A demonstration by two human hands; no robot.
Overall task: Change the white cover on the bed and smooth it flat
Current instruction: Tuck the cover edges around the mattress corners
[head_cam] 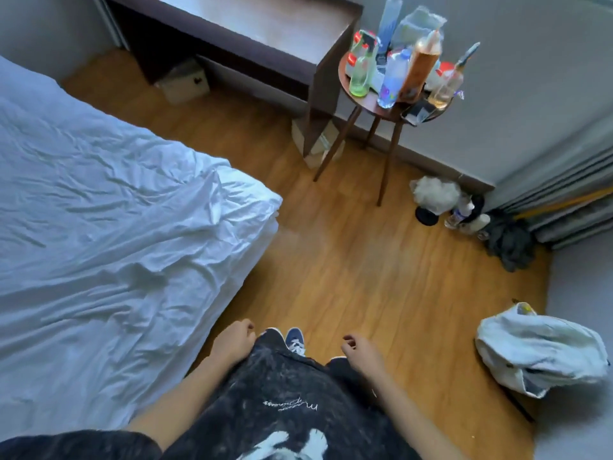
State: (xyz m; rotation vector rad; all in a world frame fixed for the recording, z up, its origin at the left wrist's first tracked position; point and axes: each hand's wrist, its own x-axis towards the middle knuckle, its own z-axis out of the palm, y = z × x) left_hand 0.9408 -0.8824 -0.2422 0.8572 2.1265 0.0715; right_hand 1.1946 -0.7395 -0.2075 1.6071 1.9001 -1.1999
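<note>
The white cover (99,227) lies spread over the bed (262,234) on the person's left, creased all across and rucked into a loose fold at the near corner, where its edge hangs over the side. Nearest the camera, both hands hang beside a dark printed shirt (285,410) and hold nothing. The left hand (234,343) is just beside the bed's edge with its fingers loosely curled under; the right hand (360,355) hangs over the wooden floor (348,260), fingers slack and partly bent. A blue shoe (295,340) shows between them.

To the right, against the wall, a crumpled white bundle (537,353) rests on something dark; whether it is the old cover or a fresh one I cannot tell. Farther off stands a small round table (391,111) crowded with bottles (394,78), beside a dark desk (248,38). Beneath and beyond it sit a fluffy white object (434,194) and a dark mop head (507,240) by the curtain.

The risks look modest. Pulling the cover from this corner alone would likely drag it askew and bunch the far side rather than flatten it. A wide swing of fabric toward the round table could knock the tall bottles over. If the bundle is the clean cover, trailing it on the floor would soil it.
</note>
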